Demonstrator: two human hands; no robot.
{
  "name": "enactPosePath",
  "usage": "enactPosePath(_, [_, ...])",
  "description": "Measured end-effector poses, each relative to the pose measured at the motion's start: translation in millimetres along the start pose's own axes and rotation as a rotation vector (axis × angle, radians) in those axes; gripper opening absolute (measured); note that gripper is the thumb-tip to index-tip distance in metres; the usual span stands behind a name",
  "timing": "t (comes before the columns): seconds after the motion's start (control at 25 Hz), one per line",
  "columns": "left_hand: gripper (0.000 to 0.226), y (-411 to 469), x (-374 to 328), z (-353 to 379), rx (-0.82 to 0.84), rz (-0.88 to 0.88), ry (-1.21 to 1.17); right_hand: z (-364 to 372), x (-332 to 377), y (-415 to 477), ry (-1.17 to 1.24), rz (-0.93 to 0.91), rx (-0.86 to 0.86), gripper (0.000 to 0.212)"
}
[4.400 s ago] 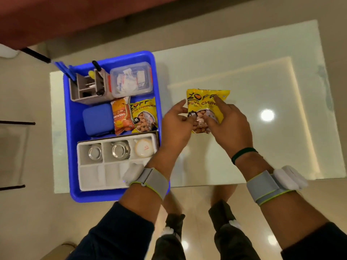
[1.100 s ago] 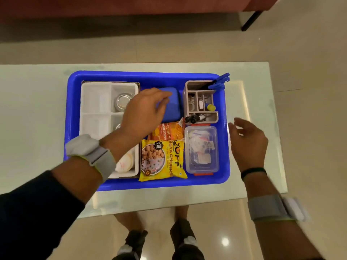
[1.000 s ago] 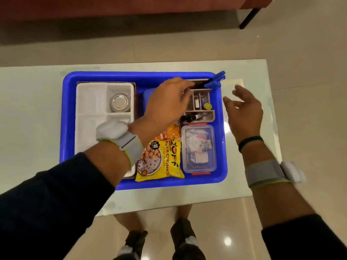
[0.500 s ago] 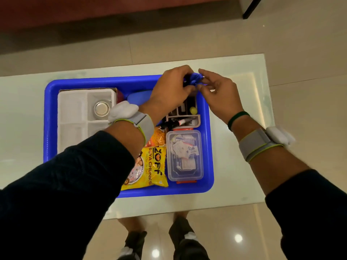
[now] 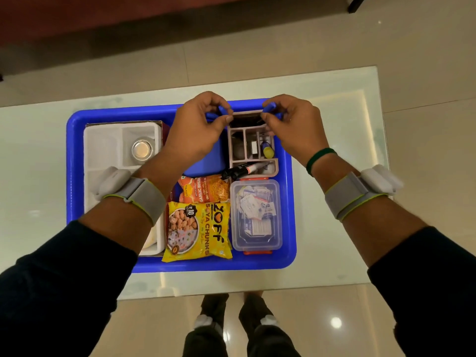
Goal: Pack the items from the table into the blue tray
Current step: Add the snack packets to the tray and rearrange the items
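Both hands are over the far end of the blue tray point(image 5: 73, 163) on the glass table point(image 5: 334, 112). Left hand point(image 5: 195, 135) pinches a blue piece point(image 5: 213, 116); right hand point(image 5: 296, 130) pinches a second blue piece point(image 5: 270, 109), one at either side of the grey organizer point(image 5: 277, 167). Yellow packet point(image 5: 198, 230) and clear box point(image 5: 256, 215) lie in the tray.

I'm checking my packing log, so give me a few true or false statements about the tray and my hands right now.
The left hand and right hand each pinch blue pieces over the organizer. True.
The soya packet lies outside the tray. False: it lies inside.
A marker lies in the organizer. True.
The clear box sits left of the soya packet. False: it sits to its right.
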State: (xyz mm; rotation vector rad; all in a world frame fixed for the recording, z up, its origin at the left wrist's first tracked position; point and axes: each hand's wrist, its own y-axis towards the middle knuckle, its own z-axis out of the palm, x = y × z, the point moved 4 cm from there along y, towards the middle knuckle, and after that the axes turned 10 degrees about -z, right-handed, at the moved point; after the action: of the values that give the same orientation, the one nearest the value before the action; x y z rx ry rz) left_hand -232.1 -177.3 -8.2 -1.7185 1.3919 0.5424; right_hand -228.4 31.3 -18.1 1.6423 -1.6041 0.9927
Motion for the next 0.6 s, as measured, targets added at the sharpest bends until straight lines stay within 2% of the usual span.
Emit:
enactPosePath(0.12, [0.015, 0.2, 9.0, -1.7, 0.029, 0.042, -0.090, -13.2, -6.0, 8.5, 0.087, 0.113, -0.093, 0.020])
enactPosePath(0.28, [0.018, 8.0, 10.5, 0.5, 0.104, 0.053, -0.198, -18.3, -8.7, 14.9, 0.079, 0.116, -0.013, 0.019])
enactPosePath(0.44, [0.018, 8.6, 9.9, 7.3, 0.118, 0.104, -0.083, -17.8, -7.5, 10.6, -0.049, 0.101, -0.024, 0.018])
enactPosePath(0.52, [0.023, 10.5, 15.1, 10.7, 0.148, 0.093, -0.055, -13.1, -6.6, 7.5, -0.060, 0.075, -0.040, 0.017])
enactPosePath(0.6, [0.031, 12.2, 20.2, 11.3, 0.212, 0.081, -0.053, -5.6, -7.3, 6.3, -0.181, 0.007, -0.034, 0.020])
